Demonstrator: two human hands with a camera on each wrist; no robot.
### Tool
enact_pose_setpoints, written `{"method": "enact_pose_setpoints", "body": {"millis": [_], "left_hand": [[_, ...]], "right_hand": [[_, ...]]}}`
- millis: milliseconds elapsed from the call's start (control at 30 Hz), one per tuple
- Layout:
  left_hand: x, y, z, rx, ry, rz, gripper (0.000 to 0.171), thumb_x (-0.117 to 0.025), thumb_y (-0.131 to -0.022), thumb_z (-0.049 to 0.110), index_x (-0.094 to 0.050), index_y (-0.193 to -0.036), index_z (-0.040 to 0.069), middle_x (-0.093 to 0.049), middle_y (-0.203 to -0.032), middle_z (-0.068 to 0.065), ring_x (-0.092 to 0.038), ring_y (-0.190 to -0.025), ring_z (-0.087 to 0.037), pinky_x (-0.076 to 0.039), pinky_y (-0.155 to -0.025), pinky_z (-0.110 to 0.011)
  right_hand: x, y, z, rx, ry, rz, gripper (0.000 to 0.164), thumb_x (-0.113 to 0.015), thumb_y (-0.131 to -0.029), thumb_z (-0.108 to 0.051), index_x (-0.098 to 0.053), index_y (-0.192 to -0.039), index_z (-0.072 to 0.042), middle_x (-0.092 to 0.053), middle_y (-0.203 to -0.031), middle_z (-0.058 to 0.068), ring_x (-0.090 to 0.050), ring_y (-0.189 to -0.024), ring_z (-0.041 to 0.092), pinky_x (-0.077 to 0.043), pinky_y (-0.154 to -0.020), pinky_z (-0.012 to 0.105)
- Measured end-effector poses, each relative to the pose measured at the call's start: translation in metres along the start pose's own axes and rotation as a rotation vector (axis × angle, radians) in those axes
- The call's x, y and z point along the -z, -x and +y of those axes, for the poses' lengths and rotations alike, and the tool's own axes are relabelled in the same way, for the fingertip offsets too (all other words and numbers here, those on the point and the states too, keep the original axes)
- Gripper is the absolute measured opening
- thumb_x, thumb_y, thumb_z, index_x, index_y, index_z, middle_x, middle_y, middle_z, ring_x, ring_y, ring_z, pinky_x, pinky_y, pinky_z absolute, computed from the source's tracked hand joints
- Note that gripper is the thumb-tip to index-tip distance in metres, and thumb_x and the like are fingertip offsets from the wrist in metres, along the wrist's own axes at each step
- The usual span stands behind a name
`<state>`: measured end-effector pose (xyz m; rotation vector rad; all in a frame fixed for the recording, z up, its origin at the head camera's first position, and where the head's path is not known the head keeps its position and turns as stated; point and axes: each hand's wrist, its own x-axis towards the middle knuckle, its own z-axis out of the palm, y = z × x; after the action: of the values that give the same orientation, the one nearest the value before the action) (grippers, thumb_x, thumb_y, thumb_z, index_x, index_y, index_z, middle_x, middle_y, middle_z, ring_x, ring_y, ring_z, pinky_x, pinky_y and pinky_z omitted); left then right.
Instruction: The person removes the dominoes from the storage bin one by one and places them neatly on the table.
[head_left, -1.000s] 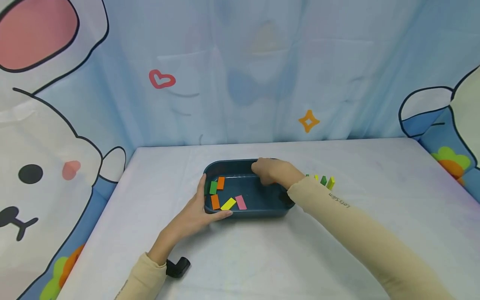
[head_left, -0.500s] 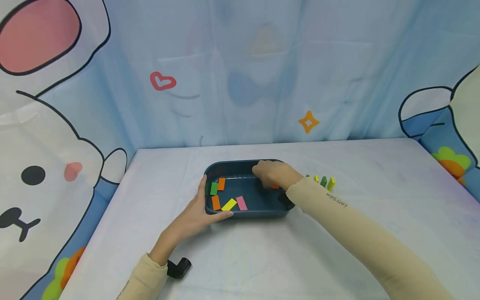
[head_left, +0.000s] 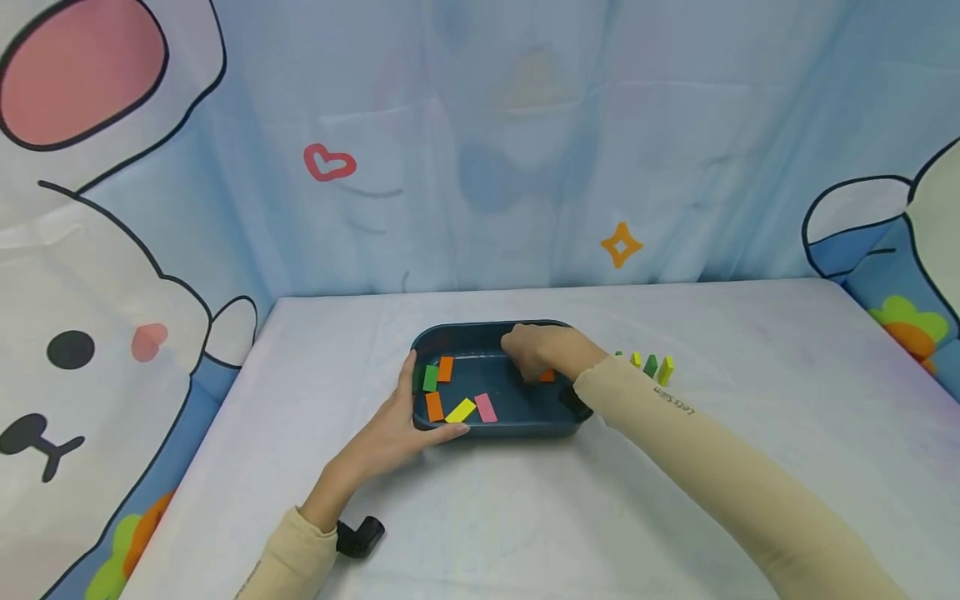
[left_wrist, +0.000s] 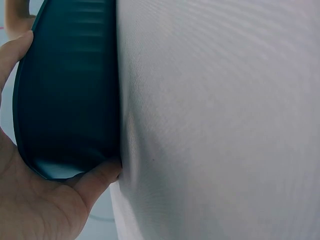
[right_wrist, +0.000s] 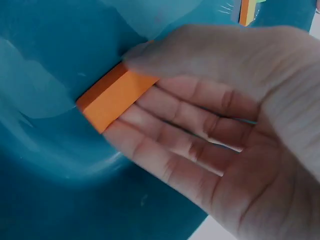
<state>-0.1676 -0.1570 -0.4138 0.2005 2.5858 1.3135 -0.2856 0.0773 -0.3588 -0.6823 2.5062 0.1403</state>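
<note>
A dark teal tray [head_left: 517, 429] stands on the white-covered table. My left hand [head_left: 382, 425] grips its left end, the thumb along the near wall; in the left wrist view the hand [left_wrist: 45, 200] spans the tray's wall [left_wrist: 70, 100]. Inside the tray's right part, my right hand [head_left: 543, 350] pinches an orange block [right_wrist: 117, 95] between thumb and fingertips, close to the tray floor. Near the tray's left end lie a green block [head_left: 431, 377], two orange blocks, one of them the nearer orange block [head_left: 434, 407], a yellow block [head_left: 461, 411] and a pink block [head_left: 486, 407].
Beyond the right forearm, several green and yellow blocks stand on the table [head_left: 750, 367], among them a yellow block [head_left: 665, 371]; the sleeve partly hides the group. A black wrist device [head_left: 360, 537] sits at the left wrist. A printed curtain [head_left: 480, 167] hangs behind the table.
An orange block at the right hand has come into sight in the head view. The right hand has barely shifted inside the tray; the left hand keeps its hold.
</note>
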Motion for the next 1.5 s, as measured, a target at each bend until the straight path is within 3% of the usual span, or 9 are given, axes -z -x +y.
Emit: {"method": "enact_pose_setpoints", "body": {"millis": [100, 200, 333, 500, 633, 800, 1100, 1333, 1500], "left_hand": [[-0.002, 0.0, 0.0, 0.0, 0.006, -0.01, 0.134, -0.085, -0.081, 0.06, 0.012, -0.168, 0.026, -0.017, -0.173, -0.013, -0.031, -0.153, -0.035, -0.032, -0.12, -0.061], [-0.003, 0.0, -0.001, -0.001, 0.003, -0.007, 0.134, -0.084, -0.081, 0.061, 0.011, -0.168, 0.026, -0.017, -0.173, -0.013, -0.031, -0.153, -0.035, -0.032, -0.12, -0.062], [-0.004, 0.0, 0.0, 0.002, -0.003, 0.001, 0.134, -0.084, -0.081, 0.062, 0.011, -0.168, 0.026, -0.02, -0.173, -0.014, -0.033, -0.152, -0.036, -0.033, -0.119, -0.063], [-0.002, 0.001, 0.001, 0.017, -0.036, 0.01, 0.134, -0.084, -0.081, 0.062, 0.011, -0.168, 0.026, -0.02, -0.172, -0.016, -0.033, -0.153, -0.038, -0.034, -0.118, -0.065], [0.002, 0.002, -0.001, 0.03, -0.059, 0.014, 0.132, -0.083, -0.082, 0.062, 0.011, -0.168, 0.027, -0.018, -0.173, -0.015, -0.03, -0.154, -0.038, -0.033, -0.117, -0.067], [0.01, 0.003, -0.003, 0.033, -0.082, 0.022, 0.131, -0.082, -0.083, 0.061, 0.011, -0.168, 0.025, -0.019, -0.172, -0.018, -0.033, -0.153, -0.041, -0.034, -0.115, -0.068], [0.014, 0.003, -0.007, 0.036, -0.109, 0.03, 0.131, -0.081, -0.084, 0.061, 0.011, -0.168, 0.02, -0.023, -0.17, -0.023, -0.038, -0.15, -0.043, -0.038, -0.113, -0.068], [0.014, 0.003, -0.009, 0.048, -0.116, 0.034, 0.131, -0.081, -0.084, 0.062, 0.011, -0.168, 0.021, -0.025, -0.17, -0.023, -0.039, -0.149, -0.044, -0.039, -0.112, -0.068], [0.013, 0.002, -0.007, 0.046, -0.114, 0.032, 0.131, -0.081, -0.084, 0.062, 0.01, -0.168, 0.021, -0.024, -0.17, -0.023, -0.039, -0.149, -0.044, -0.039, -0.112, -0.068]], "right_hand": [[0.0, 0.003, 0.002, 0.058, -0.054, 0.008, 0.008, -0.075, -0.093, -0.004, -0.068, -0.092, -0.007, -0.062, -0.079, 0.003, -0.057, -0.07, 0.015, -0.049, -0.064, 0.025], [0.005, 0.013, 0.003, 0.134, -0.106, 0.061, 0.009, -0.077, -0.092, -0.005, -0.069, -0.088, -0.008, -0.066, -0.079, 0.001, -0.06, -0.069, 0.014, -0.053, -0.066, 0.025], [0.016, 0.042, 0.006, 0.264, -0.163, 0.214, 0.012, -0.08, -0.089, -0.004, -0.069, -0.094, -0.006, -0.068, -0.086, 0.002, -0.062, -0.074, 0.015, -0.057, -0.074, 0.029], [0.022, 0.091, 0.023, 0.401, -0.3, 0.405, 0.016, -0.079, -0.087, 0.001, -0.067, -0.095, -0.006, -0.066, -0.089, 0.002, -0.062, -0.081, 0.016, -0.059, -0.077, 0.032], [0.016, 0.13, 0.045, 0.402, -0.442, 0.499, 0.018, -0.078, -0.088, 0.003, -0.067, -0.099, -0.007, -0.067, -0.095, 0.001, -0.067, -0.088, 0.016, -0.062, -0.083, 0.034], [-0.008, 0.16, 0.08, 0.31, -0.544, 0.623, 0.023, -0.083, -0.087, 0.0, -0.069, -0.103, -0.009, -0.068, -0.098, -0.001, -0.067, -0.092, 0.014, -0.062, -0.085, 0.034], [-0.077, 0.16, 0.126, 0.232, -0.65, 0.721, 0.025, -0.083, -0.086, 0.002, -0.07, -0.106, -0.006, -0.071, -0.103, 0.001, -0.069, -0.095, 0.011, -0.062, -0.087, 0.034], [-0.114, 0.142, 0.134, 0.149, -0.758, 0.686, 0.027, -0.082, -0.086, 0.001, -0.069, -0.109, -0.002, -0.07, -0.106, 0.006, -0.066, -0.096, 0.014, -0.06, -0.088, 0.027], [-0.129, 0.133, 0.135, 0.163, -0.791, 0.692, 0.029, -0.083, -0.085, 0.003, -0.068, -0.109, -0.001, -0.069, -0.106, 0.007, -0.067, -0.096, 0.017, -0.059, -0.086, 0.022]]}}
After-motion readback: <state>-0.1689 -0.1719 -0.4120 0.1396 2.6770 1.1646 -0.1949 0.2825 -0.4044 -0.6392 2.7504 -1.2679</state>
